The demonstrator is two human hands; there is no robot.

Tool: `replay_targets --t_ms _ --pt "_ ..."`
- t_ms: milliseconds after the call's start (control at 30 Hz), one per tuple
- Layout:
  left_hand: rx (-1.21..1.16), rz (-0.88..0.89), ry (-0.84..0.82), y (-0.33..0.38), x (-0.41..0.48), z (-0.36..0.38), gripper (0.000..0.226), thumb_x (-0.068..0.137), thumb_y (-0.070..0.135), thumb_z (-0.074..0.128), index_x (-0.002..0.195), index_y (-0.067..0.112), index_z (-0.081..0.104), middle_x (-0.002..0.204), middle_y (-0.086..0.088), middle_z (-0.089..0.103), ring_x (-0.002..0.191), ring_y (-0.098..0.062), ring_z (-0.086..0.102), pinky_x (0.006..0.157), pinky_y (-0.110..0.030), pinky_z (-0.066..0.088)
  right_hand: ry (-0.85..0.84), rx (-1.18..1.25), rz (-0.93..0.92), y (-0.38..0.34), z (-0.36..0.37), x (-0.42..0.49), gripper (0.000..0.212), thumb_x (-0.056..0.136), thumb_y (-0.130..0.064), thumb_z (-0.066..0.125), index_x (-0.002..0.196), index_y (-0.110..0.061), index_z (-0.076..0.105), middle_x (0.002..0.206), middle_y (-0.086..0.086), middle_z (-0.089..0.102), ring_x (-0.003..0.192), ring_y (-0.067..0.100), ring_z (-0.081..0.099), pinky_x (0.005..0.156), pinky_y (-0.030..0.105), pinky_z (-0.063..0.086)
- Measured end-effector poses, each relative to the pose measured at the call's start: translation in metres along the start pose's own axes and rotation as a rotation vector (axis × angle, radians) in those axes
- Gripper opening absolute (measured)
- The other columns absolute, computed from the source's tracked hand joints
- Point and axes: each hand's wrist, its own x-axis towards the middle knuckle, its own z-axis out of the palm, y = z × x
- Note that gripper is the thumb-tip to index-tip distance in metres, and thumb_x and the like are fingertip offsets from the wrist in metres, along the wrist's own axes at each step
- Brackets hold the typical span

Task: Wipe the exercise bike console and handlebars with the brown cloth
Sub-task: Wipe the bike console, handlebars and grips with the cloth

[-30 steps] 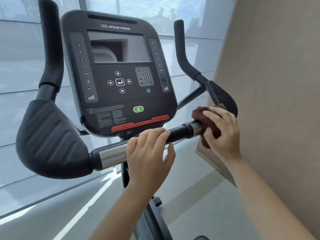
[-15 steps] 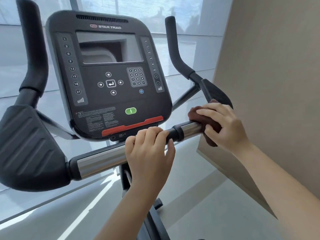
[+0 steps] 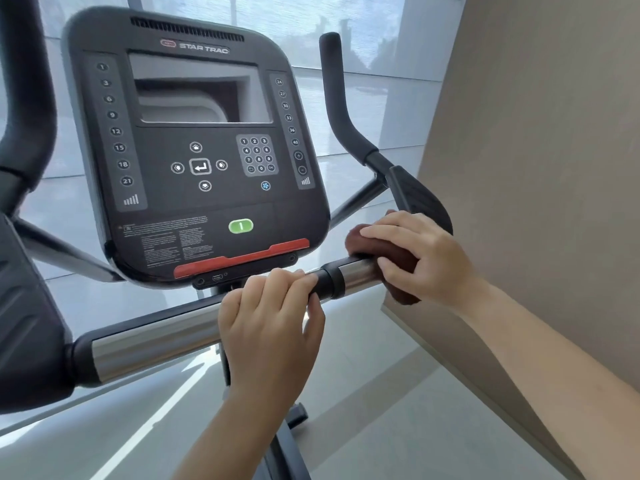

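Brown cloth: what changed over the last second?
The right hand slid the brown cloth slightly outward along the handlebar, baring more chrome. Nothing taken or released. The left hand still grips the bar's middle; console untouched.

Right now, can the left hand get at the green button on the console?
Probably yes. The left hand grips the handlebar just below the console, with nothing between it and the green button. It must release the bar first; the right hand and brown cloth sit off to the side.
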Motion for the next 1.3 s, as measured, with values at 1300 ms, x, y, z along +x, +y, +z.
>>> replay_targets --t_ms 1300 --pt "0.028 -0.136 -0.261 0.007 0.016 -0.014 0.015 0.072 0.027 0.061 0.085 0.022 0.068 0.078 0.005 0.063 0.071 -0.025 0.053 0.067 -0.031 0.027 1.273 0.122 0.185 -0.029 0.153 -0.010 0.033 0.081 -0.019 0.048 0.114 -0.015 0.053 0.119 0.023 0.047 0.107 0.051 0.046 0.095 0.056 0.039"
